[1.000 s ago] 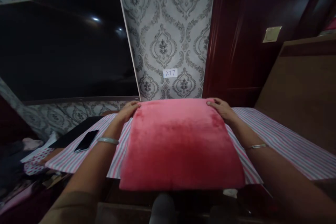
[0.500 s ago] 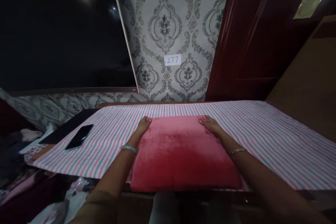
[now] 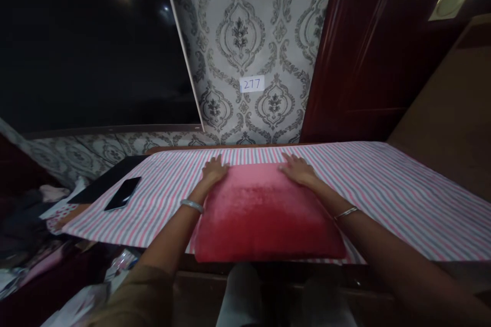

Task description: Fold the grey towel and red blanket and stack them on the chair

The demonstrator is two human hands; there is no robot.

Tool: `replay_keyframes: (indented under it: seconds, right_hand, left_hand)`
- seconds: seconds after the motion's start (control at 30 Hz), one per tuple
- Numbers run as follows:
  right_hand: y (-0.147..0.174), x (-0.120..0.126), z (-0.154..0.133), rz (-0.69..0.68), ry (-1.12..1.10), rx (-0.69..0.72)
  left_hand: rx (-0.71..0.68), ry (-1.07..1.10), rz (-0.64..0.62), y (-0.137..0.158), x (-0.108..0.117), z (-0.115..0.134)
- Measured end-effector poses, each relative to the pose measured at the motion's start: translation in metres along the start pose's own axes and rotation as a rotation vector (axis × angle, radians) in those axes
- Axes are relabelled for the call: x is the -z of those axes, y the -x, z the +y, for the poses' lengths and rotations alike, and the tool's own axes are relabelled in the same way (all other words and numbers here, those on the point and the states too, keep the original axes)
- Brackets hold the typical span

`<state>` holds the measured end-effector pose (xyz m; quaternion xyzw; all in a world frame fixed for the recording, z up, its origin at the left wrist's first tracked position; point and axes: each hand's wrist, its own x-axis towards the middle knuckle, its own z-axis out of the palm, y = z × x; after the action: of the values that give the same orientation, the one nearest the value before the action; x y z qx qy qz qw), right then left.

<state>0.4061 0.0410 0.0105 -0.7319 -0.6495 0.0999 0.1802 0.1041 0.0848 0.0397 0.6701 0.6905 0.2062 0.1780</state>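
Observation:
A plush red-pink cushion lies flat in front of me, its near edge at the table's front edge. On its far left corner rests my left hand, fingers spread and pointing away from me. My right hand lies on the far right corner, its fingers also stretched out and apart. Neither hand is closed round the fabric. The far corners are partly hidden under my palms. Beneath the cushion is a striped cloth in pink, grey and white.
A dark-screened phone lies on the cloth at the left. Behind the table are a large black television and a patterned wall with a paper label reading 277. A brown panel stands at the right. Piled clothes and bags fill the lower left.
Both hands have let go of the cushion's far corners, where the fingers were curled, and now lie spread on top, slightly further in. The view has shifted slightly.

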Motion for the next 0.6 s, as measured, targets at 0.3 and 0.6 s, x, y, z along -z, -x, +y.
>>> replay_keyframes:
  seconds: [0.3, 0.6]
  right_hand:
    - [0.051, -0.047, -0.053, -0.031, 0.206, 0.159]
    - [0.046, -0.064, -0.045, 0.015, 0.244, 0.199]
  left_hand:
    - [-0.292, -0.431, -0.097, 0.067, -0.066, 0.034]
    - [-0.308, -0.5, -0.06, 0.061, -0.085, 0.022]
